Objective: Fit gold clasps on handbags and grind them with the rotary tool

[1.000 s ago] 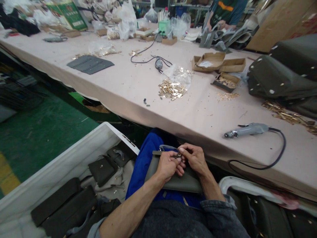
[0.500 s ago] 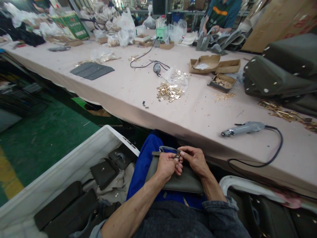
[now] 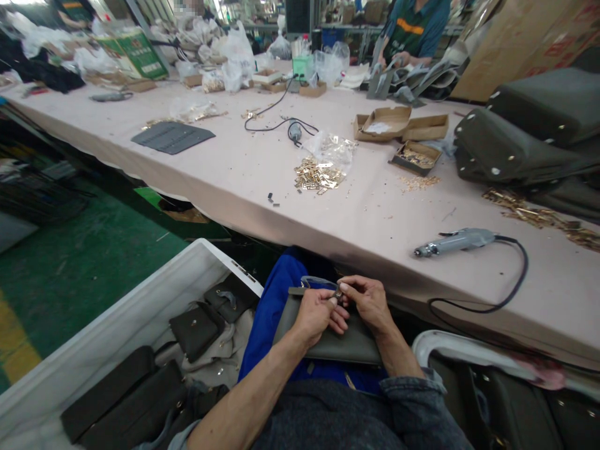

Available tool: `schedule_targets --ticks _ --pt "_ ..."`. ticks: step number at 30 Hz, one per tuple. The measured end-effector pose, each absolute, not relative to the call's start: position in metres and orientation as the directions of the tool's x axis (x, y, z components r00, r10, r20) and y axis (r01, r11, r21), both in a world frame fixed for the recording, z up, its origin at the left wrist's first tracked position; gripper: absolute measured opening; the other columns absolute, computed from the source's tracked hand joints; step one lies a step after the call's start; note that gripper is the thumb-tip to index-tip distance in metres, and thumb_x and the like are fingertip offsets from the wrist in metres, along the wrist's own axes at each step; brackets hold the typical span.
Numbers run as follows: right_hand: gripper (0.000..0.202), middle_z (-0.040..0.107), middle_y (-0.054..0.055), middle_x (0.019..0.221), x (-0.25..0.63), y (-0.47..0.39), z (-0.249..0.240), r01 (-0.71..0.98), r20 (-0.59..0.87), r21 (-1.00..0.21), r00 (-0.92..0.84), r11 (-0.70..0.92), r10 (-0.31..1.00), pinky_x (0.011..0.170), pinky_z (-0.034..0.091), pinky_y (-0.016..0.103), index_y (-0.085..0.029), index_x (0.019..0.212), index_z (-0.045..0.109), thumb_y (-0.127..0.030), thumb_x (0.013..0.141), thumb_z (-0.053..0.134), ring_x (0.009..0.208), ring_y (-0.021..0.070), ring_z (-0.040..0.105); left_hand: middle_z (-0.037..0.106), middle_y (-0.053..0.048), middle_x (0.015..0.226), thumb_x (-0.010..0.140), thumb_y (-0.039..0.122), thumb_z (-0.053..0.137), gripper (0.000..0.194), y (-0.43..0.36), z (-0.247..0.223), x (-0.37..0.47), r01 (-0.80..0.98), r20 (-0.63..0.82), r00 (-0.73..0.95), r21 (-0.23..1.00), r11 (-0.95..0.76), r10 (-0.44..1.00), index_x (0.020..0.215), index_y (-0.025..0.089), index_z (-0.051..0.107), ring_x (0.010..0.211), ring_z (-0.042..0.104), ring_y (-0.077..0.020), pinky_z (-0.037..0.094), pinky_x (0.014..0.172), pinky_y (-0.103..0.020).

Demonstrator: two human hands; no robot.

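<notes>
A dark olive handbag (image 3: 354, 340) lies across my lap, over blue cloth (image 3: 285, 275). Its grey handle (image 3: 321, 281) arches at the far edge of the bag. My left hand (image 3: 319, 315) pinches a strap end with a small metal buckle (image 3: 338, 292), its lower fingers loosely curled. Thumb and forefinger of my right hand (image 3: 368, 300) close on the same small piece from the other side. The fingers partly cover the buckle, so its exact shape is hard to see.
A grey electric screwdriver (image 3: 457, 242) lies on the table (image 3: 365, 225) near its edge. Behind it are a heap of gold metal fittings (image 3: 319, 175) and small cardboard boxes (image 3: 415, 157). White bins of bags stand left (image 3: 201, 250) and right (image 3: 422, 340). A co-worker (image 3: 412, 31) is across the table.
The view has shifted slightly. My hands stay at the same strap end, and the fingers of my left hand have spread a little.
</notes>
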State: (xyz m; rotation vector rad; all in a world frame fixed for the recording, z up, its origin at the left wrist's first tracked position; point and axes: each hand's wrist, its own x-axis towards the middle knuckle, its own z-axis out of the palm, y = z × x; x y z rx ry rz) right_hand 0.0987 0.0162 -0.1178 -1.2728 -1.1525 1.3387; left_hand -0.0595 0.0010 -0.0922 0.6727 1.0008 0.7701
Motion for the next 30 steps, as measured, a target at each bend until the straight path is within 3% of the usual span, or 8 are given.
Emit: schedule_targets --ticks 10,21,24,30 --pt "0.030 0.069 0.003 0.066 0.095 0.016 -0.119 0.007 -0.128 -0.992 -0.001 -0.128 0.992 0.054 0.049 0.025 -0.015 0.096 0.078 -0.042 0.083 0.080 0.054 0.0145 0.060 0.063 -0.005 0.050 0.084 0.025 0.061 0.021 0.003 -0.098 -0.049 -0.132 -0.475 0.121 0.863 0.488 0.872 0.074 0.009 0.070 0.028 0.048 -0.0114 0.041 0.026 -0.020" --pt "0.034 0.065 0.002 0.061 0.094 0.018 -0.121 -0.073 -0.183 -0.981 0.020 -0.181 0.983 0.051 0.047 0.025 -0.013 0.094 0.077 -0.043 0.081 0.082 0.051 0.0135 0.056 0.069 -0.008 0.062 0.081 0.036 0.065 0.029 0.002 -0.097 -0.053 -0.206 -0.429 0.227 0.856 0.474 0.874 0.086 0.007 0.070 0.037 0.055 -0.0125 0.049 0.035 -0.023" --pt "0.033 0.065 0.002 0.060 0.095 0.019 -0.119 -0.088 -0.200 -0.976 0.004 -0.199 0.980 0.050 0.047 0.025 -0.013 0.092 0.077 -0.043 0.080 0.081 0.049 0.0132 0.055 0.069 -0.009 0.062 0.081 0.033 0.062 0.027 0.003 -0.099 -0.053 -0.166 -0.447 0.217 0.859 0.484 0.868 0.085 0.007 0.069 0.035 0.053 -0.0120 0.047 0.035 -0.024" --pt "0.029 0.061 0.000 0.057 0.095 0.020 -0.117 0.075 -0.149 -0.986 0.022 -0.150 0.989 0.049 0.042 0.024 -0.014 0.091 0.076 -0.042 0.084 0.076 0.048 0.0127 0.053 0.066 -0.005 0.058 0.088 0.026 0.054 0.024 0.001 -0.093 -0.052 0.007 -0.422 0.186 0.904 0.428 0.887 0.085 0.011 0.072 0.034 0.049 -0.0123 0.041 0.037 -0.025"
